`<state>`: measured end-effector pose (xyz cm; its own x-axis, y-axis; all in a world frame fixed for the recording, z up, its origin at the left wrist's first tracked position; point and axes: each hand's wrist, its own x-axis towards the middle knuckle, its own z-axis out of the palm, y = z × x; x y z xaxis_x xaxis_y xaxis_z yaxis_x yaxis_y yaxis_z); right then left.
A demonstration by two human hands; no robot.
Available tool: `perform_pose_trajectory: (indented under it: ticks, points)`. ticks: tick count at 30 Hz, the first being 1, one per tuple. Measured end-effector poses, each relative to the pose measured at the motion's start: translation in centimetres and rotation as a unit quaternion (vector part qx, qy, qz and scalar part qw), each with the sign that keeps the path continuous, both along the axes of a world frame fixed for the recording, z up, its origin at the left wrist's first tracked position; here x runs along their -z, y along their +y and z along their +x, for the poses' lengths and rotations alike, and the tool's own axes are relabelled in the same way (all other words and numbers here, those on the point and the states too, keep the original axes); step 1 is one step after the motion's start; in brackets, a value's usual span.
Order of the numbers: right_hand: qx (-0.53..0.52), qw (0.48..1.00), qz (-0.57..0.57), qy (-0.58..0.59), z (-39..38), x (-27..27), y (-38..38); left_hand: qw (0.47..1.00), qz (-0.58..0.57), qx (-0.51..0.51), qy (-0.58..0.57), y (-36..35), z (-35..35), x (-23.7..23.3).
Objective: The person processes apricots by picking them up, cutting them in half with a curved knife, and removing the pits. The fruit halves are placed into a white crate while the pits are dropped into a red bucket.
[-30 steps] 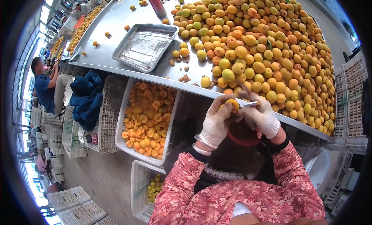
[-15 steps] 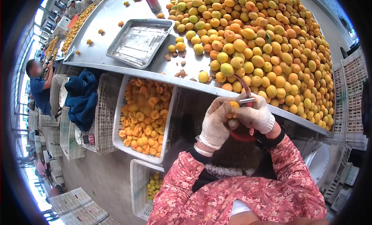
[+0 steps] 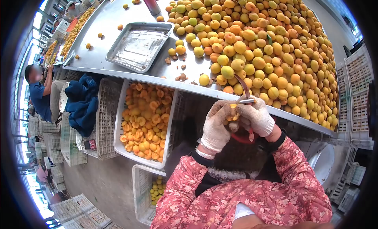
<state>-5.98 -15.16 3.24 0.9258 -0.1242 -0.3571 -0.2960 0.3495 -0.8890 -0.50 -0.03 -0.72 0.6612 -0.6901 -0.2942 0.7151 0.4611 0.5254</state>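
In white knit gloves, my two hands meet just off the metal table's [image 3: 189,85] front edge. My left hand [image 3: 215,129] is closed around a yellow-orange apricot [image 3: 233,112], mostly hidden by the fingers. My right hand [image 3: 260,118] grips a curved-blade knife [image 3: 243,85], its blade pointing up and away toward the table and a reddish handle end showing below the palm. The right fingers also touch the apricot. Beyond the hands, a large heap of whole apricots [image 3: 275,57] covers the table's right side.
A shallow metal tray [image 3: 138,45] and a red cylindrical container [image 3: 150,3] stand on the table. Below left, a white crate [image 3: 170,122] holds apricot halves; another crate [image 3: 140,189] holds greenish fruit. A red bucket [image 3: 242,139] sits beneath my hands. A seated person [image 3: 39,95] is at far left.
The view has shifted slightly. Both hands stay together at the apricot, the right fingers moving a little over it; more of its yellow flesh shows between them. The knife remains in the right hand.
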Motion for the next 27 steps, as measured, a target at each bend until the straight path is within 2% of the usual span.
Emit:
perform_pose_trajectory:
  ticks: [3,5,7,9,10,11,13,14,18,19,21,23,25,27]
  points:
    - [0.021,0.999,-0.025,0.011,0.2,-0.5,-0.1,0.999,0.003,-0.015,0.032,-0.5,0.0,-0.6]
    - [0.027,0.998,-0.050,-0.001,0.4,-0.8,-0.5,1.000,-0.009,-0.028,-0.008,-1.0,-0.3,-2.3]
    - [0.030,0.997,-0.074,-0.011,0.5,-0.8,-0.8,0.999,-0.014,-0.015,-0.042,-0.8,-0.3,-1.2]
    - [0.156,0.986,-0.030,-0.053,0.6,-0.4,-0.7,0.997,-0.015,-0.004,-0.075,-0.6,-0.3,-0.8]
    - [0.215,0.970,0.015,-0.115,0.9,-0.9,-0.7,0.998,-0.010,-0.002,-0.069,-0.6,-0.3,-0.8]
    - [0.240,0.947,0.006,-0.214,1.0,-0.8,-1.1,0.998,-0.005,0.000,-0.061,-0.7,-0.5,-0.8]
    - [0.275,0.913,0.023,-0.300,1.1,-2.7,-1.3,0.997,0.021,0.003,-0.080,-0.8,-0.9,-0.7]
    - [0.273,0.902,-0.022,-0.333,1.2,-3.1,-1.2,0.994,0.047,0.005,-0.102,-1.0,-1.1,-0.6]
    - [0.293,0.875,-0.027,-0.385,1.7,-2.9,-0.2,0.988,0.067,-0.003,-0.136,-1.5,-1.8,-1.1]
    - [0.296,0.875,-0.027,-0.383,1.7,-2.4,-0.2,0.989,0.068,0.000,-0.135,-1.5,-1.9,-1.2]
    - [0.311,0.867,-0.102,-0.376,1.7,-1.8,0.0,0.985,0.083,0.010,-0.149,-1.3,-1.9,-1.2]
    - [0.302,0.870,-0.089,-0.380,1.5,-1.5,0.0,0.983,0.090,0.007,-0.158,-1.2,-2.1,-1.1]
    - [0.308,0.861,-0.163,-0.369,1.3,-1.3,0.1,0.981,0.095,0.003,-0.167,-1.3,-2.2,-1.1]
    - [0.295,0.867,-0.145,-0.374,0.9,-1.1,0.1,0.981,0.100,-0.003,-0.167,-1.4,-2.5,-1.3]
